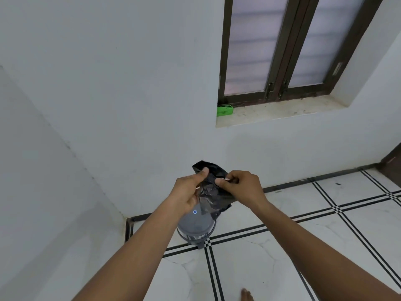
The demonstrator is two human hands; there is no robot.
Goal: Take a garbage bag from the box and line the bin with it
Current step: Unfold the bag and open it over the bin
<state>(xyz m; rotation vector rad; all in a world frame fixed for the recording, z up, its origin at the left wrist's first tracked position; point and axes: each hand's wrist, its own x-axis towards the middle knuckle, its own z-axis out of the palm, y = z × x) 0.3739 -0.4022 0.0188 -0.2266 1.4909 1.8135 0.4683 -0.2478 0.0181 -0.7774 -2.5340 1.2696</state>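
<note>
crumpled black plastic garbage bag (pixel 213 191) pinched between left hand (pixel 188 193) and right hand (pixel 240 187), both closed on its top edge, hanging lengthwise straight above grey round bin (pixel 195 228) on tiled floor (pixel 303 235); green box (pixel 224 110) on windowsill.

Garbage bag (pixel 211 190): thin crinkled black plastic. Bin (pixel 196 227): smooth grey plastic. Floor (pixel 303 235): glossy tile.

The bin (pixel 196 227) stands near the wall corner (pixel 121 211), walls close behind and left, with open tiled floor (pixel 303 246) to its right and front.
</note>
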